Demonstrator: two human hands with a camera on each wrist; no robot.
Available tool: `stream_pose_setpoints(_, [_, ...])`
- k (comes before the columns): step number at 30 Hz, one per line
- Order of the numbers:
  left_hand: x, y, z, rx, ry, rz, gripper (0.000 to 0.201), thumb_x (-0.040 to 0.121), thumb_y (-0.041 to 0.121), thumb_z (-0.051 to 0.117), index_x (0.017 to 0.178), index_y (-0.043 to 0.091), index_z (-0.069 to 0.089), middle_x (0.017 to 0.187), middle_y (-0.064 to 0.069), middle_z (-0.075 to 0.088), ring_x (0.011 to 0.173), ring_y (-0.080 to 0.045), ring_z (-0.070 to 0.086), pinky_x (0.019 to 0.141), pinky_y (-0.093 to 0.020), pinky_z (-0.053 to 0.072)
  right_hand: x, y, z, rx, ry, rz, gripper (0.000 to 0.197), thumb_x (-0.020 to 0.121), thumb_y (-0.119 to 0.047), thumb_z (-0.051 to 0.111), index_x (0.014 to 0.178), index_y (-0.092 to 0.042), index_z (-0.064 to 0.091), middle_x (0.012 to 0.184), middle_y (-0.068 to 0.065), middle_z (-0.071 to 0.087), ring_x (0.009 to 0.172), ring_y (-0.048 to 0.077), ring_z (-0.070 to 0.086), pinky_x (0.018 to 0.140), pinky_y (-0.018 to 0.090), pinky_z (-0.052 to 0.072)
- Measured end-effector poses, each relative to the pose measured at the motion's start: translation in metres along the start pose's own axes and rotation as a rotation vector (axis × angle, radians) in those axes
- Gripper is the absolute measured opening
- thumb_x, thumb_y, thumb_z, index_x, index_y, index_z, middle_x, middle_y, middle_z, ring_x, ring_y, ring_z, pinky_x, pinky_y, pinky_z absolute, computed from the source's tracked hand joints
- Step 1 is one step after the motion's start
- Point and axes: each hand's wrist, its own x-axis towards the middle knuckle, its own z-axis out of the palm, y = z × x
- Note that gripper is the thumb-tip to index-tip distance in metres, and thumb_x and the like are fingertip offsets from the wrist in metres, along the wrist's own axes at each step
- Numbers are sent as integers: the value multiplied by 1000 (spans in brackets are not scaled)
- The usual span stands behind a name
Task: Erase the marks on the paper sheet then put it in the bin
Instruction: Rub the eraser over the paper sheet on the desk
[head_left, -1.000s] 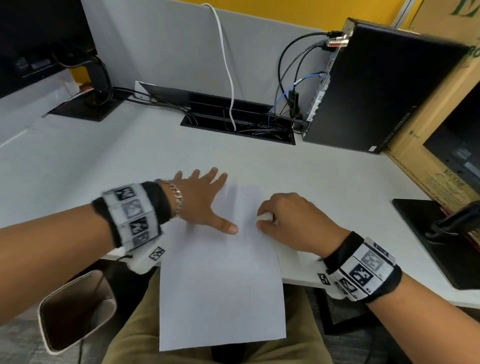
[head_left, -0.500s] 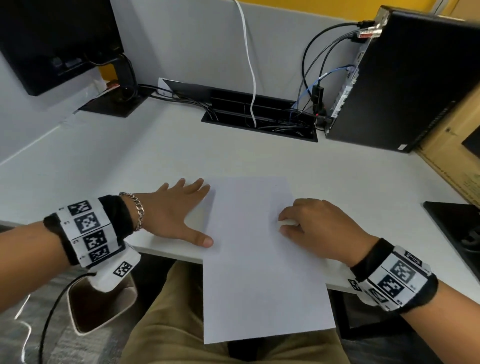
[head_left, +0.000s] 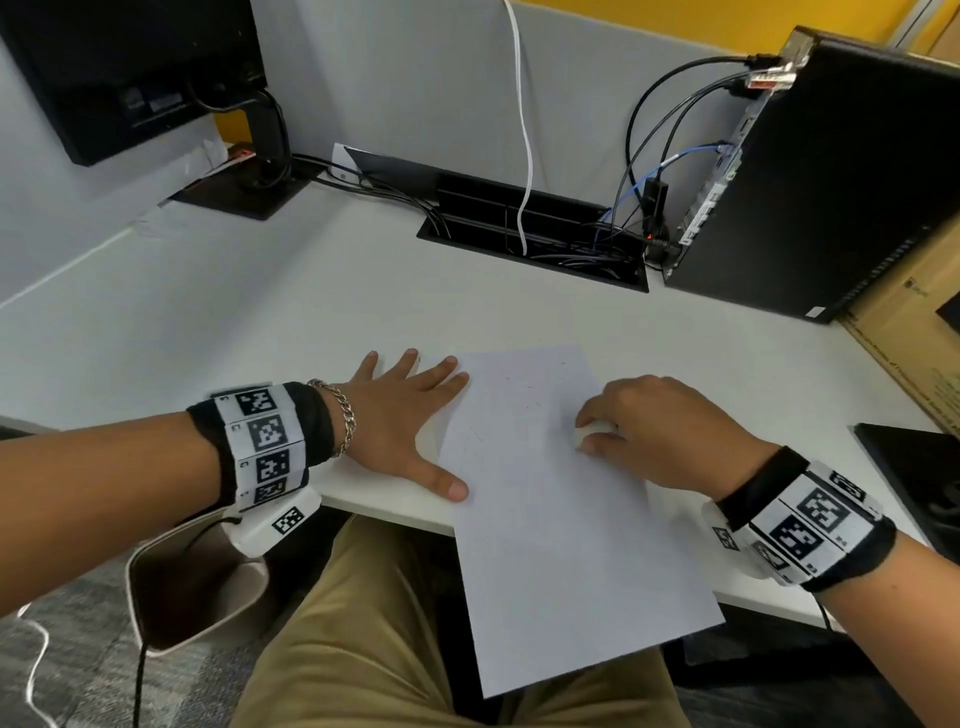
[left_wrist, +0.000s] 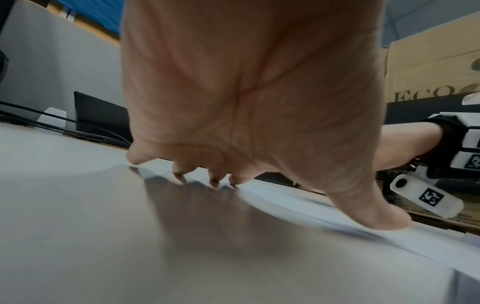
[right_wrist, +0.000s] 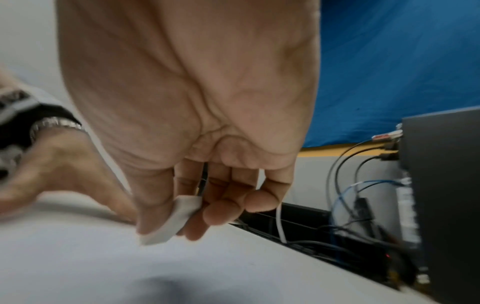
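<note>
A white paper sheet (head_left: 550, 499) lies on the white desk (head_left: 260, 322), its near half hanging over the front edge above my lap. Faint pencil marks show on its upper part. My left hand (head_left: 410, 421) lies flat with spread fingers at the sheet's left edge, the thumb (left_wrist: 374, 214) pressing the paper (left_wrist: 337, 218). My right hand (head_left: 660, 431) rests on the sheet's right side and pinches a small white eraser (head_left: 595, 432) between thumb and fingers; the right wrist view shows the eraser (right_wrist: 174, 220) just above the paper (right_wrist: 130, 267). A beige bin (head_left: 192, 587) stands on the floor at lower left.
A black computer tower (head_left: 831, 171) with cables stands at the back right, next to a cardboard box (head_left: 919, 332). A black cable tray (head_left: 535, 234) is sunk into the desk's rear. A monitor (head_left: 124, 62) on a stand sits at the back left, another black stand base (head_left: 914, 467) at the right.
The view has shifted, so sheet and hands sit further right in frame. The left hand has slid off the sheet to its left edge; the right hand keeps the eraser on the paper.
</note>
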Motion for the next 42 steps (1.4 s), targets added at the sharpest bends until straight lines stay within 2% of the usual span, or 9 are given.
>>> stream_pose_setpoints(3, [-2, 1, 1, -9, -16, -10, 144, 57, 108, 47, 159, 39, -28, 165, 18, -35, 155, -24, -32, 122, -66, -15, 11, -23, -9, 125, 57, -55, 34, 98, -50, 61, 127, -34, 66, 118, -10, 68, 109, 18, 62, 89, 35, 51])
stream_pose_setpoints(6, [-4, 5, 1, 1, -8, -15, 146, 57, 108, 49, 159, 39, -30, 165, 15, -37, 155, -26, -33, 123, -65, -15, 26, -49, -8, 162, 62, -101, 36, 97, -52, 61, 128, -33, 65, 116, -6, 70, 107, 18, 63, 89, 37, 53])
stream_pose_setpoints(14, [-6, 11, 6, 45, -15, 0, 144, 57, 108, 47, 159, 40, -28, 168, 10, -34, 155, -28, -31, 123, -62, -18, 54, -76, -2, 89, 47, -150, 36, 100, -46, 58, 132, -30, 63, 126, -2, 67, 113, 21, 61, 82, 34, 48])
stream_pose_setpoints(20, [-3, 13, 5, 56, -32, -39, 149, 54, 109, 47, 159, 36, -29, 167, 13, -35, 156, -27, -30, 121, -66, -17, 57, -78, 4, 118, 46, -148, 37, 100, -45, 57, 131, -27, 64, 121, -1, 66, 108, 22, 62, 86, 37, 51])
stream_pose_setpoints(25, [-4, 16, 1, 75, -45, -62, 153, 53, 109, 49, 160, 32, -29, 167, 14, -34, 157, -29, -27, 121, -68, -13, 54, -82, 3, 96, 0, -233, 36, 100, -45, 57, 130, -26, 65, 111, -4, 63, 102, 19, 60, 77, 31, 44])
stream_pose_setpoints(30, [-4, 18, -2, 75, -68, -81, 154, 51, 109, 50, 160, 34, -29, 168, 15, -33, 157, -29, -26, 120, -71, -13, 65, -76, 0, 49, 84, -176, 36, 100, -45, 55, 128, -25, 66, 116, -1, 66, 107, 22, 61, 76, 31, 41])
stream_pose_setpoints(35, [-3, 18, 0, 84, -70, -85, 154, 51, 109, 50, 159, 35, -31, 167, 15, -34, 157, -30, -26, 119, -73, -11, 47, -82, 6, 38, 1, -304, 35, 99, -46, 56, 124, -25, 68, 94, -7, 57, 97, 20, 61, 79, 36, 51])
stream_pose_setpoints(39, [-3, 17, 0, 86, -65, -88, 155, 49, 110, 49, 159, 35, -31, 167, 15, -34, 158, -30, -25, 119, -73, -11, 58, -75, 1, -4, 64, -278, 35, 100, -46, 55, 124, -26, 68, 103, -4, 64, 102, 21, 61, 77, 30, 36])
stream_pose_setpoints(42, [-2, 18, -1, 87, -67, -89, 154, 49, 111, 48, 158, 36, -31, 167, 15, -33, 158, -30, -25, 119, -74, -11, 62, -74, 1, 19, 98, -227, 35, 100, -46, 54, 124, -24, 68, 106, -1, 65, 103, 22, 61, 77, 30, 37])
